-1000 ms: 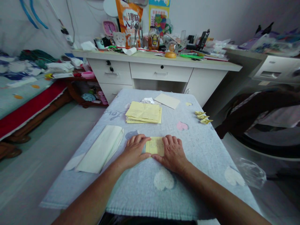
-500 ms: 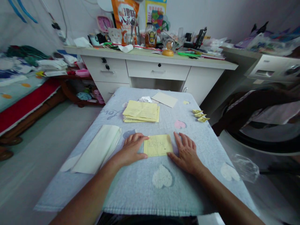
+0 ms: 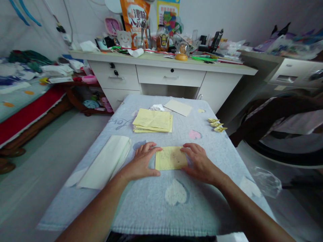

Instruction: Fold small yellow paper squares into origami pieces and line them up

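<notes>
A yellow sheet of paper [image 3: 171, 158] with faint markings lies flat on the cloth between my two hands. My left hand [image 3: 145, 159] is open at its left edge, index fingertip on the upper left corner and thumb near the lower left one. At the opposite edge, my right hand [image 3: 198, 159] has thumb and fingers apart, their tips touching the right corners. Beyond the sheet sits a stack of yellow papers [image 3: 152, 120]. Three small folded yellow paper pieces [image 3: 217, 125] stand in a row at the far right of the table.
A light blue cloth [image 3: 151, 198] covers the table. Folded pale material [image 3: 106, 161] lies left of my left hand. At the back are a cream card [image 3: 178, 107] and crumpled white tissue [image 3: 156, 107]. A cluttered white desk [image 3: 171, 74] stands behind, a washing machine [image 3: 285, 74] to the right.
My right hand has shifted slightly in to the paper's right edge, its fingers now bent onto the upper corner. My left hand stays at the left edge.
</notes>
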`<state>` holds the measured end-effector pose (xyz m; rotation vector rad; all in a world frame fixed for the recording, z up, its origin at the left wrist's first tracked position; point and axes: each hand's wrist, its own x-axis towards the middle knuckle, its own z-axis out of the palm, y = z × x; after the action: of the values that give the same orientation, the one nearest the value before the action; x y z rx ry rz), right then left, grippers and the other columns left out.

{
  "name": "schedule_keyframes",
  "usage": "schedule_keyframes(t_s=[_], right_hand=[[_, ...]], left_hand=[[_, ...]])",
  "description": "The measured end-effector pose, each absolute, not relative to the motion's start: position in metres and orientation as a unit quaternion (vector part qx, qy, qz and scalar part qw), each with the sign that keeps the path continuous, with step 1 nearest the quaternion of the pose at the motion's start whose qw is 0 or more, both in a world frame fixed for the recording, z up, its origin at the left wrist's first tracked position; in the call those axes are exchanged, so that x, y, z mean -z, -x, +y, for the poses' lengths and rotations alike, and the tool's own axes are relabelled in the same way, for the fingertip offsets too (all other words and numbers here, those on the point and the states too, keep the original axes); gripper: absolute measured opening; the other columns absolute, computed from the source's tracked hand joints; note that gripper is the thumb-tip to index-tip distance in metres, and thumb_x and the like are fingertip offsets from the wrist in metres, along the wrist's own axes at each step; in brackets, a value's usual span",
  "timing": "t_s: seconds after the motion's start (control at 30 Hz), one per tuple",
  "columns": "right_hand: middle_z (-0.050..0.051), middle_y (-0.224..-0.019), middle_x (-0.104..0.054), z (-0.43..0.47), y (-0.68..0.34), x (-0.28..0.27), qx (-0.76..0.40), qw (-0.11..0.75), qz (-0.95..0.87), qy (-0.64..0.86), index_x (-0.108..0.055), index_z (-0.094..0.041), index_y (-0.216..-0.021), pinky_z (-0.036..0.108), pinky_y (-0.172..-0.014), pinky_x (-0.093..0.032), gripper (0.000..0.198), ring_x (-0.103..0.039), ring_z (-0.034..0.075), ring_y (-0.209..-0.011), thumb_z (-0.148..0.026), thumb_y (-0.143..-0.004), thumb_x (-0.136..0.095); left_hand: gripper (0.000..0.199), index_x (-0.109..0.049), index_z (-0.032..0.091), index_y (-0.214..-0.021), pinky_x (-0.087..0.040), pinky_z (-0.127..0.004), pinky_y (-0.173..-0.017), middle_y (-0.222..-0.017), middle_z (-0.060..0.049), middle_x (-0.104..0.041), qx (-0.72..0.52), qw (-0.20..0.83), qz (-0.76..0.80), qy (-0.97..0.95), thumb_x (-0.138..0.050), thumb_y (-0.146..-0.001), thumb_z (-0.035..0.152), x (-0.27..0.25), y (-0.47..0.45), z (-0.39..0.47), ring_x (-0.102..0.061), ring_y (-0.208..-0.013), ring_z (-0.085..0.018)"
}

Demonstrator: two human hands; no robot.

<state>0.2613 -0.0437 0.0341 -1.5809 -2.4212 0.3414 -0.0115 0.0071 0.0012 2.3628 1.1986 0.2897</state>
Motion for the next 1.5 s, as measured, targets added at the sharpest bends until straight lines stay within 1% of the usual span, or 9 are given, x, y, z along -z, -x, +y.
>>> schedule_keyframes(t_s=[0.27, 0.4, 0.57, 0.73, 0.87, 1.0, 1.13, 1.3, 1.5], right_hand=[[0.012, -0.13, -0.051, -0.035, -0.24, -0.029, -0.162, 0.113, -0.862, 0.467, -0.054, -0.017, -0.123, 0.043, -0.102, -0.031, 0.054, -0.043, 0.025, -0.12, -0.023, -0.072, -0.067], [0.012, -0.126, -0.055, -0.032, -0.243, -0.022, -0.163, 0.161, -0.861, 0.455, -0.057, -0.017, -0.118, 0.042, -0.098, -0.035, 0.048, -0.047, 0.026, -0.115, -0.022, -0.071, -0.066], [0.011, -0.113, -0.061, -0.032, -0.242, -0.016, -0.148, 0.252, -0.851, 0.437, -0.058, -0.018, -0.109, 0.045, -0.095, -0.037, 0.036, -0.053, 0.026, -0.105, -0.026, -0.075, -0.062], [0.008, -0.1, -0.064, -0.032, -0.242, -0.014, -0.131, 0.298, -0.847, 0.42, -0.058, -0.02, -0.102, 0.045, -0.095, -0.035, 0.024, -0.055, 0.024, -0.096, -0.026, -0.079, -0.059], [0.007, -0.101, -0.061, -0.028, -0.245, -0.011, -0.117, 0.318, -0.846, 0.412, -0.055, -0.021, -0.098, 0.043, -0.091, -0.037, 0.022, -0.053, 0.024, -0.098, -0.018, -0.077, -0.058], [0.006, -0.098, -0.059, -0.028, -0.244, -0.007, -0.096, 0.349, -0.836, 0.412, -0.049, -0.021, -0.088, 0.042, -0.09, -0.038, 0.023, -0.051, 0.022, -0.097, -0.006, -0.071, -0.053], [0.004, -0.096, -0.057, -0.034, -0.242, -0.009, -0.051, 0.36, -0.836, 0.41, -0.048, -0.022, -0.088, 0.048, -0.1, -0.031, 0.024, -0.051, 0.021, -0.098, -0.005, -0.072, -0.051], [0.005, -0.102, -0.057, -0.04, -0.239, -0.012, -0.006, 0.344, -0.852, 0.396, -0.051, -0.023, -0.101, 0.053, -0.104, -0.026, 0.028, -0.049, 0.023, -0.104, -0.01, -0.076, -0.056], [0.005, -0.1, -0.058, -0.042, -0.234, -0.013, 0.011, 0.318, -0.868, 0.382, -0.054, -0.022, -0.091, 0.051, -0.105, -0.027, 0.017, -0.049, 0.021, -0.104, -0.009, -0.08, -0.055]], left_hand=[[0.094, -0.043, 0.03, -0.134, -0.026, -0.048, -0.11, -0.146, -0.01, -0.025, -0.125, 0.23, 0.428, -0.865, -0.085, -0.051, 0.039, -0.002, 0.005, 0.003, -0.025, -0.135, -0.034], [0.069, -0.057, 0.028, -0.115, -0.027, -0.049, -0.109, -0.144, -0.007, -0.027, -0.152, 0.241, 0.414, -0.865, -0.085, -0.052, 0.031, -0.004, 0.001, 0.0, -0.027, -0.134, -0.034], [0.049, -0.061, 0.026, -0.103, -0.029, -0.048, -0.108, -0.139, -0.006, -0.037, -0.209, 0.252, 0.386, -0.862, -0.08, -0.058, 0.02, -0.009, -0.009, -0.006, -0.033, -0.129, -0.031], [0.013, -0.065, 0.022, -0.086, -0.039, -0.038, -0.097, -0.114, -0.004, -0.058, -0.3, 0.23, 0.365, -0.851, -0.061, -0.08, 0.011, -0.011, -0.017, -0.006, -0.05, -0.11, -0.021], [0.014, -0.065, 0.021, -0.087, -0.043, -0.032, -0.083, -0.095, -0.002, -0.063, -0.342, 0.199, 0.359, -0.845, -0.056, -0.085, 0.011, -0.01, -0.016, -0.005, -0.054, -0.091, -0.017], [0.026, -0.068, 0.024, -0.087, -0.043, -0.034, -0.085, -0.111, -0.003, -0.059, -0.364, 0.16, 0.372, -0.838, -0.054, -0.081, 0.002, -0.009, -0.015, -0.007, -0.049, -0.096, -0.019], [0.033, -0.07, 0.024, -0.079, -0.04, -0.036, -0.09, -0.123, -0.002, -0.05, -0.419, 0.139, 0.396, -0.805, -0.053, -0.075, -0.004, -0.01, -0.017, -0.008, -0.044, -0.103, -0.02], [0.028, -0.066, 0.021, -0.076, -0.044, -0.03, -0.085, -0.118, -0.003, -0.048, -0.475, 0.242, 0.39, -0.751, -0.05, -0.077, -0.002, -0.006, -0.019, -0.003, -0.053, -0.093, -0.014], [0.021, -0.065, 0.02, -0.08, -0.039, -0.031, -0.097, -0.116, -0.004, -0.051, -0.482, 0.331, 0.409, -0.701, -0.048, -0.082, 0.008, 0.001, -0.024, 0.007, -0.051, -0.113, -0.019]])
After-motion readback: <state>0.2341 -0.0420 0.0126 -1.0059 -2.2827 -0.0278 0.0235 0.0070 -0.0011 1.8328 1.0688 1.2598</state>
